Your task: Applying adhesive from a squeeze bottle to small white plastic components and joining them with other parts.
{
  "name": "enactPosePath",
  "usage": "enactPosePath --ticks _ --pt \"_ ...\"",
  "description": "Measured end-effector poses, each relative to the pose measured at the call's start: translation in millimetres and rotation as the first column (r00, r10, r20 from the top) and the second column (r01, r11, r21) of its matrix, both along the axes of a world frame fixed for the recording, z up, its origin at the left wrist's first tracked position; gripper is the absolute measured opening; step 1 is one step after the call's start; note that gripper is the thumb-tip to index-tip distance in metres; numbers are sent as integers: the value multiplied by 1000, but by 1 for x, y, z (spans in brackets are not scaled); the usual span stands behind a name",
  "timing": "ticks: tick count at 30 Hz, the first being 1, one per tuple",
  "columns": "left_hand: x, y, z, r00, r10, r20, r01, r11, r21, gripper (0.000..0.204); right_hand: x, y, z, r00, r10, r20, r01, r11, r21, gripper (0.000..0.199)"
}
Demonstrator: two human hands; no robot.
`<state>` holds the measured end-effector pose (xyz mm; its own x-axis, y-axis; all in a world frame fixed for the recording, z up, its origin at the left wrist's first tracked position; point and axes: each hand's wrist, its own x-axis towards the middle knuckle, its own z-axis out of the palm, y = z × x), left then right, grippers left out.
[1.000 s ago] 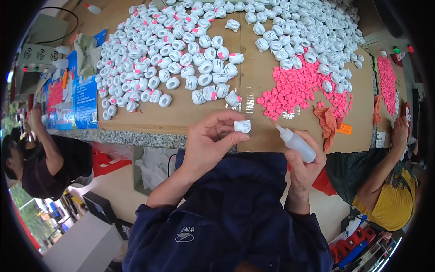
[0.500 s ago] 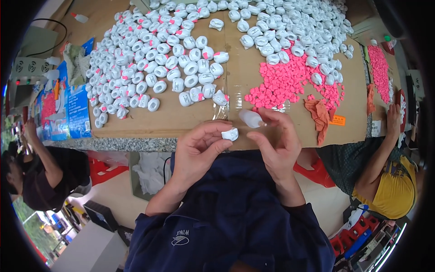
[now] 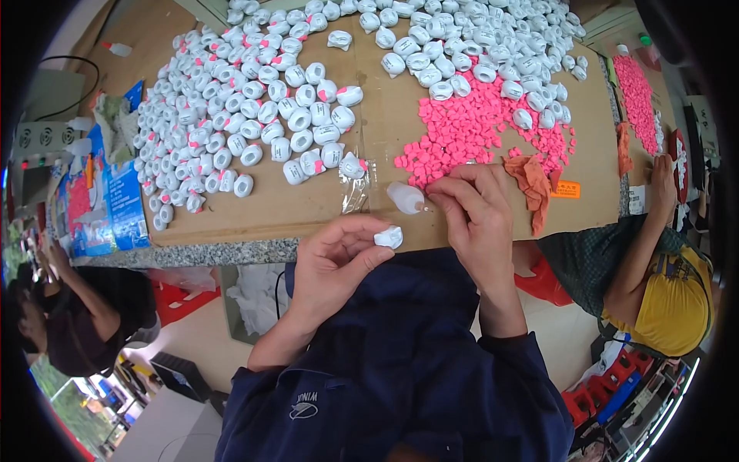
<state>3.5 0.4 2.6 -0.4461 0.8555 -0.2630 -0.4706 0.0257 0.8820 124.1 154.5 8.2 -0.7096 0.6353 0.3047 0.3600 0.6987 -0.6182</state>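
My left hand (image 3: pixel 331 266) pinches a small white hollow molded piece (image 3: pixel 389 237) between thumb and fingers, just over the table's near edge. Beside it, a translucent white squeeze bottle (image 3: pixel 403 197) with a narrow tip rests on the cardboard. My right hand (image 3: pixel 479 219) is just right of the bottle, its fingertips drawn together at the near edge of a heap of small pink pieces (image 3: pixel 462 127). What lies between those fingertips, if anything, is hidden.
White molded pieces (image 3: pixel 231 131), some with pink bits attached, spread over the left. More white pieces (image 3: pixel 454 38) pile up at the back right. An orange cloth (image 3: pixel 530 189) lies by an orange label (image 3: pixel 566 189). People work at both sides.
My right hand has come away from the squeeze bottle and moved farther in, to the pink heap, its fingers closing together. My left hand keeps the white piece, tilted differently. The whole view has shifted slightly.
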Motion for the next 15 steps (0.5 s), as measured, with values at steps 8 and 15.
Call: enactPosePath --ticks 8,15 --pt "5 3 -1 999 -16 -38 17 999 41 26 22 -25 16 970 149 -190 -228 823 -521 9" --pt "0 5 2 917 -197 -346 199 980 -30 24 21 -28 19 992 93 -80 -122 658 -743 18"
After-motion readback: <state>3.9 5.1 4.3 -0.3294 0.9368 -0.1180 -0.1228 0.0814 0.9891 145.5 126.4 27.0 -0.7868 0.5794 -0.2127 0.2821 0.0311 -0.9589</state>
